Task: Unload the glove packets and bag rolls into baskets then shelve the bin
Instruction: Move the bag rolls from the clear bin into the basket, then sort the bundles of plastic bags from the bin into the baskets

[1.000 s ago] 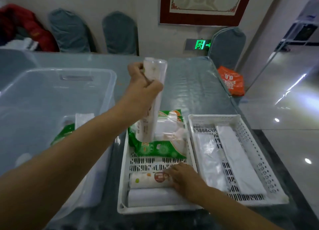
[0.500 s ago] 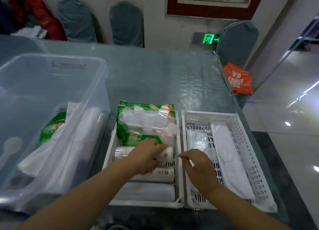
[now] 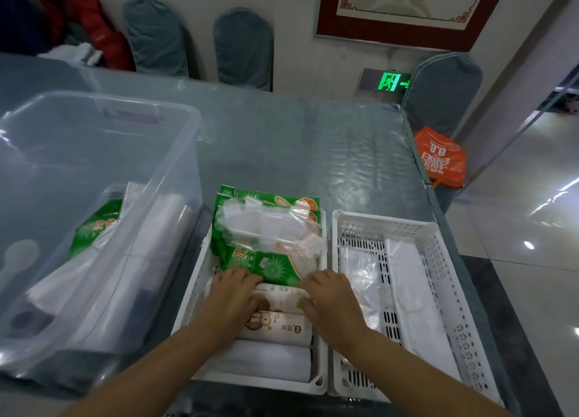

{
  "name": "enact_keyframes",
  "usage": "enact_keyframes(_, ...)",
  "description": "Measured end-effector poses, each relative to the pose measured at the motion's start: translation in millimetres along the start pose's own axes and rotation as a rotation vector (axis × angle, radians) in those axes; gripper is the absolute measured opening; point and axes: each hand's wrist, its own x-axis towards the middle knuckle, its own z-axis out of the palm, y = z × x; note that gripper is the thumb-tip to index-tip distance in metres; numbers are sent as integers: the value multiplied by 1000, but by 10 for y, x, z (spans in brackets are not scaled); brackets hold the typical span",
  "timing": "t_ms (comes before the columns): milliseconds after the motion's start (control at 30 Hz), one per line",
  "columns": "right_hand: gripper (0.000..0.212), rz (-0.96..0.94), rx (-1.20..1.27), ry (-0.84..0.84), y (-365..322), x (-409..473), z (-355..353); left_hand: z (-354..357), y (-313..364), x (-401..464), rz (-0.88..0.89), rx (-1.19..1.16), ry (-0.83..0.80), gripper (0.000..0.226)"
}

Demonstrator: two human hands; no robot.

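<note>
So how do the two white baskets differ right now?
The left basket holds green glove packets at its far end and bag rolls nearer; the right basket holds only flat clear and white packs. Both hands, left and right, work in the left basket; none is in the right. Both are white, slotted and side by side.

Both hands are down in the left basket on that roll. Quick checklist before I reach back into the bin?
1. Roll seated in the left basket behind the printed roll: ok.
2. Left hand free of the roll: not ok, it rests on it.
3. Right hand free: not ok, its fingers touch the roll's end.
4. Glove packets inside the basket: ok, stacked at the far end.
5. Clear bin unloaded: not ok, a green packet and bags remain.
6. Room in the right basket: ok.
</note>
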Motion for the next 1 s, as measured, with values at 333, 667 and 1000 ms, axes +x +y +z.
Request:
enact_keyframes(333,26,-62,-135,-122,17,137,177,-46,-41,-2,82,-63,13,28)
enact_keyframes(667,22,-128,-115,-33,-123,266,-63,-647,283,45,142,0,145,21)
enact_keyframes(1000,15,-247,18,268,-1084,1150,-700,-2248,186,-143,208,148,400,26)
